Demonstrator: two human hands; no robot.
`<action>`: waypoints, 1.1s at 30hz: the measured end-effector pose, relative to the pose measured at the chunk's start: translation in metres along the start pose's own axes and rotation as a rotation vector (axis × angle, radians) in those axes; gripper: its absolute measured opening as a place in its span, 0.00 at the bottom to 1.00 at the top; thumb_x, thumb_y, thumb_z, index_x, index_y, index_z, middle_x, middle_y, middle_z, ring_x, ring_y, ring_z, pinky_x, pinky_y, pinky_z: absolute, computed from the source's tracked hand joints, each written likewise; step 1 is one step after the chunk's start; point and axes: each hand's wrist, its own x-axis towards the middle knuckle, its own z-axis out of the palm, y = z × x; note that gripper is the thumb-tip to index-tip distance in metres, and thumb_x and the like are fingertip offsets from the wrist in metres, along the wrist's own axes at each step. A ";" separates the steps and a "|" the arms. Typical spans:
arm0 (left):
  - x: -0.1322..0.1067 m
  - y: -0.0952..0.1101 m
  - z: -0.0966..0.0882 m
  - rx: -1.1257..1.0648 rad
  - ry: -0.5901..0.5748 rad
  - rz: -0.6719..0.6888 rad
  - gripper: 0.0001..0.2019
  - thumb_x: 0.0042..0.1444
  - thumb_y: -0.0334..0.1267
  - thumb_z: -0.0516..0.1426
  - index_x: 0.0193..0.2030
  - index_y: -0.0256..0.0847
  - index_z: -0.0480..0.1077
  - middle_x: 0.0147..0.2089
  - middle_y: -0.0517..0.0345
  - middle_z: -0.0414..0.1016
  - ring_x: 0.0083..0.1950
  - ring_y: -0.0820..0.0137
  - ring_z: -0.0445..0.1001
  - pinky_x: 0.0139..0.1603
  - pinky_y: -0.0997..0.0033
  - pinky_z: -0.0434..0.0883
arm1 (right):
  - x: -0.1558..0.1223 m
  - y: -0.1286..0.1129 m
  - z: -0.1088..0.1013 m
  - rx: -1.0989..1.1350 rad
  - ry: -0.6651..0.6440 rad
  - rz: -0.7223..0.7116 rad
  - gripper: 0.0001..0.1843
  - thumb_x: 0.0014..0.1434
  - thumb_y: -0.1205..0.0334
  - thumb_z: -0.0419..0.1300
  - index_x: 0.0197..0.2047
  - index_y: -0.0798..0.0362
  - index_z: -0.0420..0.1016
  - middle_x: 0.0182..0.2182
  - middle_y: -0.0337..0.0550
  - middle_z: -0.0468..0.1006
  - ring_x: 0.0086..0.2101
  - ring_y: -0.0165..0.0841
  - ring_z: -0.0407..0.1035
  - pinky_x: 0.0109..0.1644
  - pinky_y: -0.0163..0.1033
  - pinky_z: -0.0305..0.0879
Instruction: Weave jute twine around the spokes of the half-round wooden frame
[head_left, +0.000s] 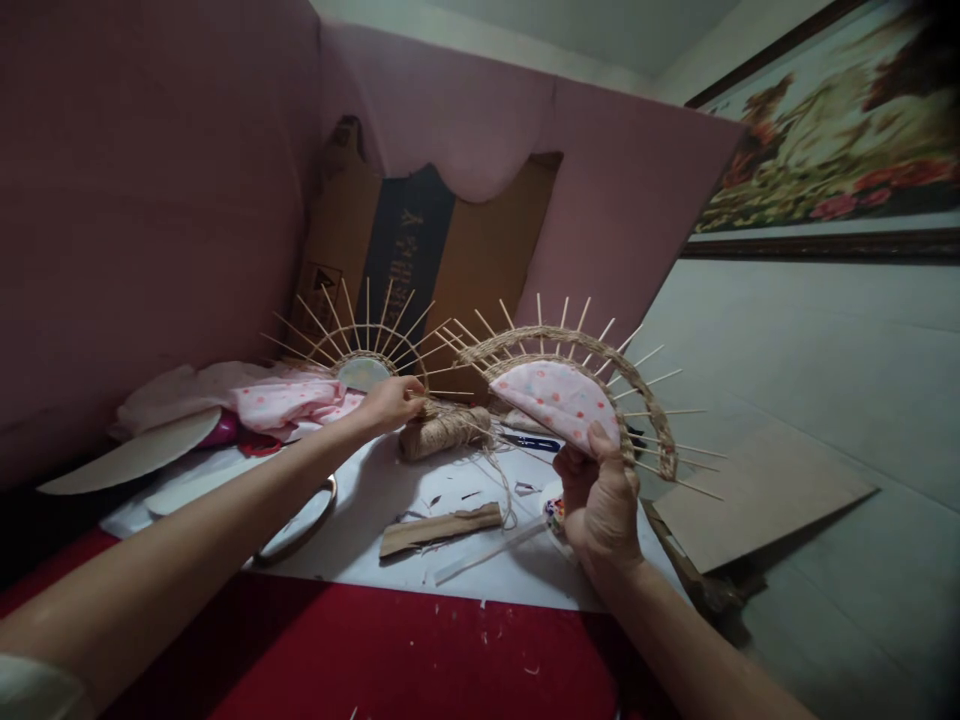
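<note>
My right hand pinches the lower edge of a half-round fan-like craft piece between thumb and fingers. Pink cloth with red dots covers its middle. Thin wooden sticks ray out from it, with a braided twine arc woven across them. Farther left, my left hand is closed at the right end of a second half-round stick frame. That one has a pale green middle and a thinner twine arc. Its lower edge is partly hidden by my fingers. A roll of twine lies just right of my left hand.
Dotted pink cloth is heaped at the left, near white curved boards and a hoop. A cardboard strip, a glue stick and a dark-blue cutter lie on the white sheet. Cardboard leans behind.
</note>
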 end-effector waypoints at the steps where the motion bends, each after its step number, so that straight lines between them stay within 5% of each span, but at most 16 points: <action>1: 0.005 0.001 0.003 0.021 -0.027 -0.006 0.17 0.59 0.41 0.55 0.53 0.39 0.66 0.54 0.49 0.69 0.48 0.61 0.72 0.46 0.54 0.72 | 0.000 -0.001 0.000 0.006 0.004 -0.005 0.13 0.44 0.61 0.68 0.26 0.55 0.66 0.19 0.29 0.58 0.20 0.21 0.52 0.20 0.25 0.54; 7: 0.021 -0.004 0.014 -0.005 -0.104 -0.051 0.17 0.58 0.41 0.56 0.53 0.38 0.66 0.54 0.50 0.69 0.49 0.60 0.72 0.45 0.55 0.72 | 0.004 -0.004 0.000 0.042 -0.017 -0.062 0.10 0.47 0.65 0.66 0.28 0.56 0.67 0.21 0.30 0.60 0.21 0.21 0.54 0.21 0.25 0.55; 13: 0.012 -0.024 -0.003 -0.063 -0.137 -0.075 0.17 0.59 0.41 0.55 0.54 0.38 0.66 0.53 0.49 0.69 0.48 0.62 0.72 0.45 0.54 0.72 | 0.007 -0.008 0.001 0.053 -0.009 -0.111 0.09 0.47 0.66 0.66 0.30 0.56 0.69 0.21 0.30 0.61 0.21 0.21 0.54 0.21 0.25 0.56; 26: 0.002 -0.037 -0.005 0.116 0.079 0.054 0.17 0.59 0.41 0.55 0.53 0.39 0.66 0.54 0.49 0.69 0.48 0.61 0.72 0.46 0.54 0.72 | 0.006 -0.019 0.007 0.024 0.028 -0.115 0.11 0.44 0.64 0.66 0.28 0.55 0.67 0.22 0.30 0.62 0.20 0.20 0.55 0.20 0.25 0.57; 33: -0.003 -0.039 -0.007 0.122 0.026 0.087 0.16 0.59 0.41 0.55 0.53 0.38 0.67 0.53 0.50 0.70 0.48 0.61 0.72 0.45 0.55 0.72 | 0.006 -0.022 0.007 0.022 0.026 -0.140 0.10 0.44 0.66 0.65 0.25 0.55 0.65 0.21 0.29 0.59 0.20 0.20 0.53 0.20 0.24 0.55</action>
